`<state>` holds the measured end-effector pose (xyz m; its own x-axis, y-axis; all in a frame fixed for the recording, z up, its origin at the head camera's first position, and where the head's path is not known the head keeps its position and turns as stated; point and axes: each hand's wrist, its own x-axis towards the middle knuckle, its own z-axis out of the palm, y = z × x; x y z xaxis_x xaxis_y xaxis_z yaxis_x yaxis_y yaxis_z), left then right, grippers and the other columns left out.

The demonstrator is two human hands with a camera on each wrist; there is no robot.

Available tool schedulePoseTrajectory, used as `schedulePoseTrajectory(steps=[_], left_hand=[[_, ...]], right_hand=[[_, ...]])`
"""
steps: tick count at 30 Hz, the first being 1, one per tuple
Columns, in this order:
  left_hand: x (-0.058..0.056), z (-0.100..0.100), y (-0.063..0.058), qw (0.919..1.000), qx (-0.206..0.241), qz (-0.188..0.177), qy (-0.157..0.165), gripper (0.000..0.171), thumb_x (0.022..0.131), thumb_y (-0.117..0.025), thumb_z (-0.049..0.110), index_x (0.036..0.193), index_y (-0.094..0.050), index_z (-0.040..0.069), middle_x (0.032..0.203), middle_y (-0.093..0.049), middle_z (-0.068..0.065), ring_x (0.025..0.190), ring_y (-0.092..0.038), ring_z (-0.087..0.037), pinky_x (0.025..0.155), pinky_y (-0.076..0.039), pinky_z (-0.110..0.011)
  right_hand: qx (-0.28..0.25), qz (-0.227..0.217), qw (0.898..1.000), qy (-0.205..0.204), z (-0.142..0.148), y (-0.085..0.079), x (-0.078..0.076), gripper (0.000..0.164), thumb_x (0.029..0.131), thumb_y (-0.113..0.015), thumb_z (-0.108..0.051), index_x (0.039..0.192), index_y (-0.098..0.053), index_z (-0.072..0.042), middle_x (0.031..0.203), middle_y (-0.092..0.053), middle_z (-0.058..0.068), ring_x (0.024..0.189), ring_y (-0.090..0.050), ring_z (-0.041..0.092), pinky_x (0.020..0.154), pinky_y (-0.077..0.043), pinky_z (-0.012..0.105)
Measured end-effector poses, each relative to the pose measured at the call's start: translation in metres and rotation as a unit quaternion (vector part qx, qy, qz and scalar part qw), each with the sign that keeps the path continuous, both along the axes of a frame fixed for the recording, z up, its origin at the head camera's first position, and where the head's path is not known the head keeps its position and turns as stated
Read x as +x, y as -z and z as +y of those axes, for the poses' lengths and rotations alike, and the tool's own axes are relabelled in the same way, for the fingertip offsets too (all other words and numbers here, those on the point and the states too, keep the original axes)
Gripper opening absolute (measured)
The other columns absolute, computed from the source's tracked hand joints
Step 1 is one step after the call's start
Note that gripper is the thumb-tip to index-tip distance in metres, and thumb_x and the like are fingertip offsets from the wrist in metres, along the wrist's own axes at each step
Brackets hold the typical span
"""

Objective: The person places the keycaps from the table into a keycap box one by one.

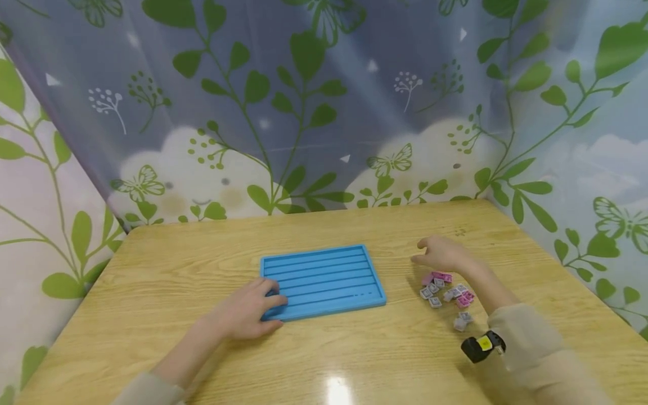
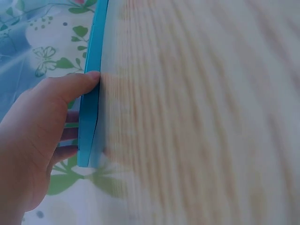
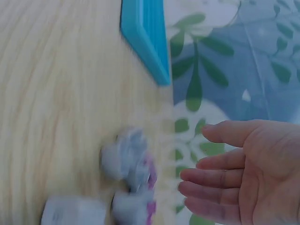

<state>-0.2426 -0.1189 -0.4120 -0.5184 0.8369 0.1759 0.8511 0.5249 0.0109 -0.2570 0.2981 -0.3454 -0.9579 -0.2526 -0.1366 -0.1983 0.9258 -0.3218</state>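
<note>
A shallow blue ridged tray (image 1: 324, 278) lies on the table, long side toward me. My left hand (image 1: 248, 309) holds its near left corner, with the thumb (image 2: 93, 77) against the outer wall and the other fingers over the rim. To the right of the tray is a loose pile of small grey and pink square pieces that look like keycaps (image 1: 434, 302). Just beyond the pile hovers my right hand (image 1: 442, 254). Its fingers are apart from the pieces, loosely extended, and hold nothing in the right wrist view. The keycaps (image 3: 124, 159) are blurred there.
The wooden table (image 1: 167, 270) carries the tray and pile. Behind and beside it hangs a printed curtain (image 1: 324, 112) with leaves and butterflies. A black strap device with a yellow label (image 1: 483, 344) sits on my right wrist.
</note>
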Motion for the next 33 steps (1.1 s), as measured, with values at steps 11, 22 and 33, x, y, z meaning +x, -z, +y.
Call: schedulePoseTrajectory(steps=[11,22,33], left_hand=[[-0.002,0.000,-0.004,0.9998,-0.015,0.008,0.013,0.037,0.087,-0.061,0.037,0.117,-0.062,0.015,0.121,-0.050,-0.014,0.110,-0.048,-0.028,0.092,-0.041,-0.043],[0.001,-0.006,-0.005,0.9998,-0.021,0.003,0.003,0.038,0.089,-0.058,0.040,0.118,-0.063,0.016,0.123,-0.049,-0.015,0.111,-0.047,-0.029,0.093,-0.040,-0.042],[0.003,-0.009,-0.007,0.9986,-0.024,-0.032,-0.033,0.042,0.089,-0.057,0.042,0.124,-0.061,0.018,0.133,-0.043,-0.019,0.122,-0.041,-0.036,0.098,-0.036,-0.047]], right_hand=[[0.017,0.006,1.000,-0.003,0.031,0.010,0.006,0.045,0.088,-0.058,-0.022,0.110,-0.055,0.017,0.102,-0.060,0.030,0.092,-0.058,0.043,0.079,-0.046,0.052],[-0.004,-0.061,0.998,-0.031,0.026,0.012,0.012,0.033,0.078,-0.059,-0.004,0.106,-0.058,0.011,0.076,-0.056,0.005,0.057,-0.047,0.013,0.053,-0.041,0.029],[0.011,-0.098,0.995,0.036,0.031,0.012,0.017,0.023,0.087,-0.060,-0.016,0.094,-0.059,0.005,0.078,-0.053,0.008,0.060,-0.051,0.018,0.048,-0.049,0.033]])
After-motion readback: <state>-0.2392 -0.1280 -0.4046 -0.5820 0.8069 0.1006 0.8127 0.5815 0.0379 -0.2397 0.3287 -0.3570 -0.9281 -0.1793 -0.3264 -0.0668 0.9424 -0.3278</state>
